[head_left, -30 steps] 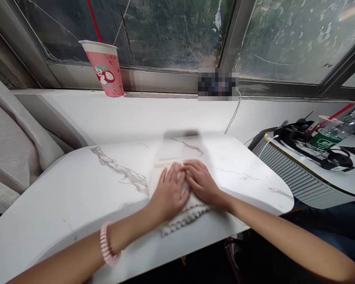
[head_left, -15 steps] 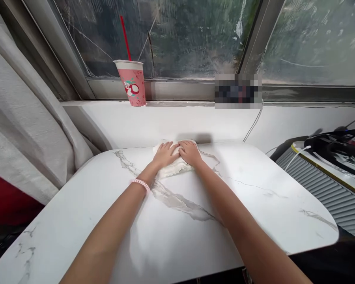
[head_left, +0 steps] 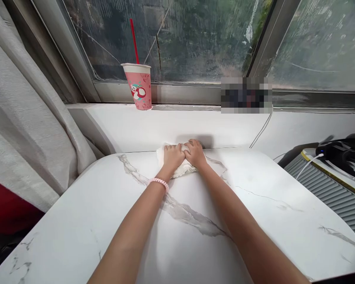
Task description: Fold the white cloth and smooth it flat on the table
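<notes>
A crumpled white cloth (head_left: 186, 170) lies at the far edge of the white marble-patterned table (head_left: 192, 256), close against the wall. My left hand (head_left: 174, 156) presses on its left part, fingers bent and closed into the fabric, with a pink coiled band (head_left: 160, 182) around the wrist. Right beside it, my right hand (head_left: 195, 153) grips the cloth's right part with curled fingers. The two hands touch or nearly touch at the thumbs. Much of the cloth is hidden beneath them.
A pink paper cup (head_left: 142, 88) with a red straw stands on the window ledge. Farther right on the ledge is a blurred-out object (head_left: 246, 95) with a cable. A grey curtain (head_left: 32, 118) hangs at left. Black items and cables (head_left: 343, 152) lie on a ribbed unit at right.
The fingers of both hands, flatter on the cloth before, have curled and bunched it together. My left forearm has swung to a steeper angle. The view has shifted slightly.
</notes>
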A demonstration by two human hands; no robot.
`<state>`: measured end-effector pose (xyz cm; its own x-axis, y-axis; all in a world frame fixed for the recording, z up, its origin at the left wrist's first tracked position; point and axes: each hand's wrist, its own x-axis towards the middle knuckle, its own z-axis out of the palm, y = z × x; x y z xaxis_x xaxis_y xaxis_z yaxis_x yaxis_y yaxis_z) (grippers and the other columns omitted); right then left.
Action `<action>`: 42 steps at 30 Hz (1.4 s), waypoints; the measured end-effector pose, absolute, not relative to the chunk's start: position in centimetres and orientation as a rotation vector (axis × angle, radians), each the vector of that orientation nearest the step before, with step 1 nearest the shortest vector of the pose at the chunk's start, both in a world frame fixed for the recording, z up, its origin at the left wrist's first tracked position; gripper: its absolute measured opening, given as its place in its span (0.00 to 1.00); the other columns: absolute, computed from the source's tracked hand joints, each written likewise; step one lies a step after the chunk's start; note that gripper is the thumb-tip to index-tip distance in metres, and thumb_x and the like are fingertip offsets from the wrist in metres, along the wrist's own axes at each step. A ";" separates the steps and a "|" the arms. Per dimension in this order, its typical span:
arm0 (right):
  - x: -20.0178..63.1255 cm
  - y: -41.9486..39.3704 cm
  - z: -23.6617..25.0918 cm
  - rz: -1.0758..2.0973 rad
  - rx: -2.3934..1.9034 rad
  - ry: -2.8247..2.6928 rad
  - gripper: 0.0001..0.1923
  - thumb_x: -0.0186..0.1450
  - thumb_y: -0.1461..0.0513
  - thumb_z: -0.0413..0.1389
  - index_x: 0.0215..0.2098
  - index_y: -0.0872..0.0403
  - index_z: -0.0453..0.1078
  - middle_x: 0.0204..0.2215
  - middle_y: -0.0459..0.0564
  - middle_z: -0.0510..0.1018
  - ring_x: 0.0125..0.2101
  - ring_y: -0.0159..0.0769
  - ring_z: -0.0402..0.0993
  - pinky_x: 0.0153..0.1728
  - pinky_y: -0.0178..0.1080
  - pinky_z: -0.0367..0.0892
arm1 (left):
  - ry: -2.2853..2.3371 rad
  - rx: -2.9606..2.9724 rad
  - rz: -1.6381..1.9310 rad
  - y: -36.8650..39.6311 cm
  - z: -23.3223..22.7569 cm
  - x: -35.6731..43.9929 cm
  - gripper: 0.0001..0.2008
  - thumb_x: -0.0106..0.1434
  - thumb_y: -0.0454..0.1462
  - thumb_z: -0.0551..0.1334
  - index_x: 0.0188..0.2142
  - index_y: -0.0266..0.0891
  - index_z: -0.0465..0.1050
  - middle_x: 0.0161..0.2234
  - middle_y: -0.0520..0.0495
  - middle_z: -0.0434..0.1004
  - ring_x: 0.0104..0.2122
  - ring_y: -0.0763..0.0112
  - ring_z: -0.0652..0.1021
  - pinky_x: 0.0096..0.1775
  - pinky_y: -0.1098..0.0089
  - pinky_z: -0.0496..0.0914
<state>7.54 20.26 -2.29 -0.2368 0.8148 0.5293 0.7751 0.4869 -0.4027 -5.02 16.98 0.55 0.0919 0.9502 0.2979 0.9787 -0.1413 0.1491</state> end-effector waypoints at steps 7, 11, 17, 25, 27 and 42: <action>7.3 20.8 -2.2 0.083 -1.363 -2.080 0.19 0.65 0.64 0.48 0.50 0.53 0.75 0.47 0.56 0.75 0.52 0.48 0.67 0.57 0.49 0.60 | -2.005 -2.281 -0.564 17.4 0.3 -5.8 0.21 0.67 0.34 0.49 0.56 0.35 0.69 0.52 0.36 0.76 0.55 0.57 0.73 0.59 0.59 0.58; 7.3 20.2 -2.1 0.041 -1.381 -2.095 0.19 0.66 0.64 0.47 0.51 0.53 0.74 0.48 0.56 0.76 0.52 0.48 0.66 0.57 0.50 0.60 | -2.009 -2.297 -0.619 16.9 0.4 -5.7 0.21 0.67 0.34 0.49 0.56 0.34 0.70 0.53 0.36 0.76 0.56 0.57 0.72 0.61 0.58 0.57; 7.0 19.0 -1.9 -0.005 -1.385 -2.113 0.20 0.67 0.65 0.47 0.53 0.55 0.72 0.50 0.57 0.76 0.53 0.47 0.67 0.57 0.48 0.59 | -2.002 -2.301 -0.661 15.9 0.7 -5.9 0.20 0.67 0.33 0.50 0.55 0.34 0.71 0.54 0.36 0.75 0.57 0.57 0.71 0.61 0.57 0.56; 5.7 17.4 -1.5 -0.015 -1.414 -2.114 0.19 0.67 0.67 0.47 0.52 0.57 0.74 0.49 0.57 0.77 0.51 0.45 0.68 0.56 0.46 0.60 | -2.024 -2.288 -0.713 14.6 0.4 -7.0 0.21 0.67 0.33 0.50 0.58 0.35 0.69 0.57 0.38 0.72 0.59 0.58 0.69 0.63 0.57 0.54; 5.4 16.8 -1.3 -0.002 -1.404 -2.122 0.19 0.66 0.67 0.47 0.52 0.57 0.74 0.49 0.57 0.77 0.52 0.45 0.67 0.57 0.46 0.60 | -2.027 -2.267 -0.698 14.0 0.3 -7.2 0.21 0.67 0.33 0.50 0.58 0.35 0.69 0.58 0.37 0.72 0.60 0.57 0.69 0.64 0.56 0.54; 1.2 -2.6 -1.5 0.238 -1.109 -2.291 0.33 0.64 0.68 0.44 0.68 0.61 0.53 0.65 0.58 0.63 0.67 0.42 0.52 0.69 0.56 0.38 | -1.560 -2.403 -0.506 -1.7 -2.1 -14.8 0.25 0.65 0.31 0.48 0.60 0.34 0.66 0.63 0.39 0.68 0.63 0.57 0.67 0.64 0.51 0.60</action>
<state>1.24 -2.65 -1.48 -0.4888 0.7641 0.4210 0.6613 0.6393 -0.3925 -14.75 -1.74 -2.07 0.3728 0.8339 0.4069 0.9140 -0.4056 -0.0064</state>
